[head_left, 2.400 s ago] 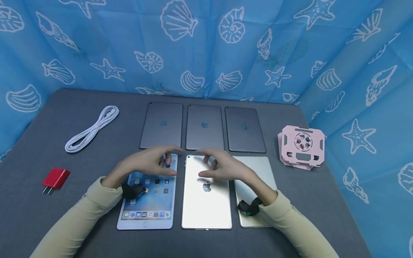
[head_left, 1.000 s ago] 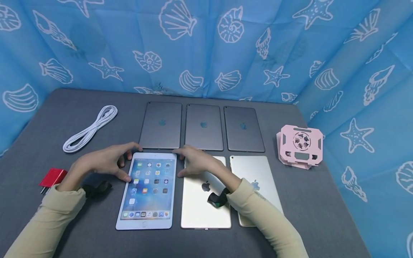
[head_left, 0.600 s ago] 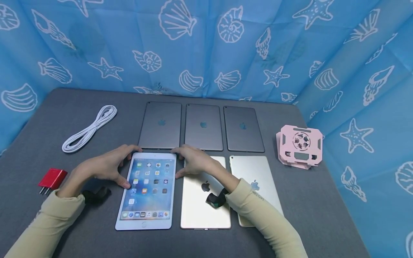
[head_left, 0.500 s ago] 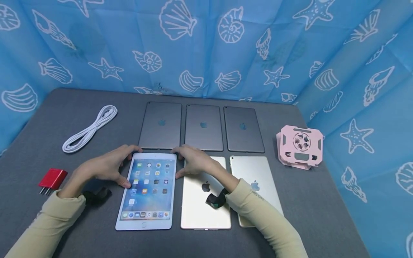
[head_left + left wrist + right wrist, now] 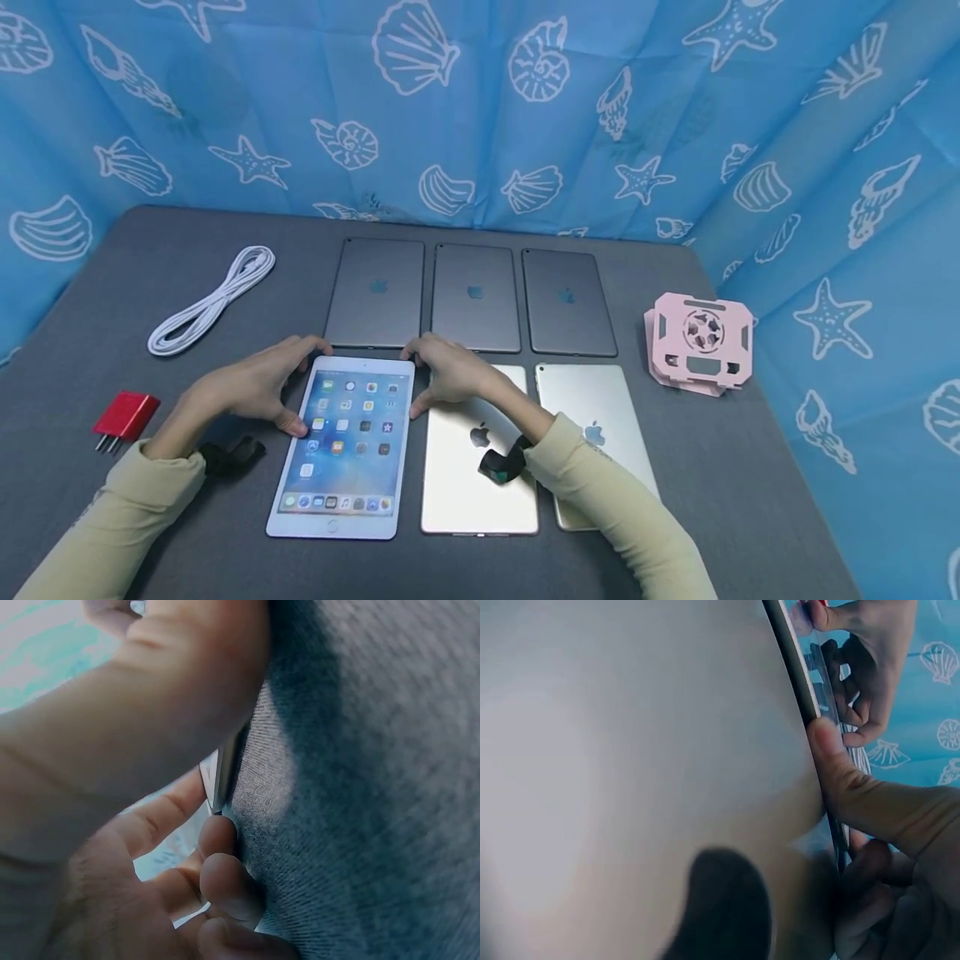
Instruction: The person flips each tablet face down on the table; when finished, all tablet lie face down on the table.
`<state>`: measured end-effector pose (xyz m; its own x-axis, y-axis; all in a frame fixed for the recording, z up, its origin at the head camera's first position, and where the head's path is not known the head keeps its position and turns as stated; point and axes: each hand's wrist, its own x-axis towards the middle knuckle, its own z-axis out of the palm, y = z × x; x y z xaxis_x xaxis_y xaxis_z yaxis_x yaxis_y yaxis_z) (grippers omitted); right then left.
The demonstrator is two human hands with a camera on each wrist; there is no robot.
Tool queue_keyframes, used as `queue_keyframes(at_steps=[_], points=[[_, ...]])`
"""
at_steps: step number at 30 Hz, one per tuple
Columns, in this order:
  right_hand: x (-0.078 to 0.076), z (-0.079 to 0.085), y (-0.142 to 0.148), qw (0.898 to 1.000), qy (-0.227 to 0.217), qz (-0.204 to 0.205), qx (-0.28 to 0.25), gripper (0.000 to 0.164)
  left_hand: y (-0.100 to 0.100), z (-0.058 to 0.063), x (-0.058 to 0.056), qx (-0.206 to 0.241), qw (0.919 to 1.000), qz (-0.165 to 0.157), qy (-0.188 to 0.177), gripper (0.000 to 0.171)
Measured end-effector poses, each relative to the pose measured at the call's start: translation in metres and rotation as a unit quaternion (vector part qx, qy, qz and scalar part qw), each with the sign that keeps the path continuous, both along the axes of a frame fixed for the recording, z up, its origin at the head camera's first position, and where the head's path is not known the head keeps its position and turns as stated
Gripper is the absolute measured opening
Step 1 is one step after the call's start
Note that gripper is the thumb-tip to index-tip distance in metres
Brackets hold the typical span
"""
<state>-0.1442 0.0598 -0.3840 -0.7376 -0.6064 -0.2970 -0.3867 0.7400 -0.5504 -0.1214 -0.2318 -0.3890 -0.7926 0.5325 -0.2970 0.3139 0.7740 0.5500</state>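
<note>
A white tablet [image 5: 352, 467] with its home screen lit lies face up at the front left, between both hands. My left hand [image 5: 251, 387] grips its left side, thumb on the left edge and fingers at the top left corner. In the left wrist view the tablet's edge [image 5: 219, 776] shows beside the curled fingertips. My right hand [image 5: 453, 373] holds the top right corner, with the thumb [image 5: 829, 742] against the right side. Under my right wrist lies a silver tablet [image 5: 480, 492], back up. Another silver tablet [image 5: 585, 400] lies to its right, partly covered by my forearm.
A dark grey tablet [image 5: 378, 292], a second dark grey tablet [image 5: 476, 312] and a third dark grey tablet [image 5: 567, 317] lie in the back row. A coiled white cable [image 5: 213, 304] and red plug adapter [image 5: 126, 415] are at left. Pink folding stands [image 5: 701, 337] sit at right.
From above the front row, both hands have moved left to the white tablet's sides. Over the last half second the tablet has turned slightly, its top edge shifting right.
</note>
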Motion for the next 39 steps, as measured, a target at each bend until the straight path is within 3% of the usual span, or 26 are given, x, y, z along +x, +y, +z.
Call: queue_keyframes(at_steps=[9,13,24,28,32,39], points=[[0.000,-0.004,0.008,0.998,-0.004,0.023,-0.063,0.079,-0.003,0.001,0.001,-0.001,1.0000,0.001,-0.002,0.110],[-0.003,-0.007,0.011,0.991,-0.036,0.026,-0.123,0.076,-0.004,0.000,0.003,-0.001,1.0000,0.001,0.001,0.109],[-0.001,-0.010,0.012,0.957,-0.160,0.000,-0.243,0.077,-0.005,0.001,0.002,0.023,0.9997,-0.003,-0.003,0.106],[0.002,-0.010,0.009,0.936,-0.195,-0.007,-0.292,0.076,-0.004,0.003,0.002,0.022,0.9997,0.000,-0.010,0.104],[0.004,-0.009,0.007,0.918,-0.220,-0.014,-0.330,0.076,-0.002,0.004,0.002,0.024,0.9996,0.005,-0.011,0.103],[0.005,-0.007,0.006,0.905,-0.232,-0.026,-0.356,0.075,0.005,0.001,0.004,0.056,0.9984,0.003,0.002,0.101]])
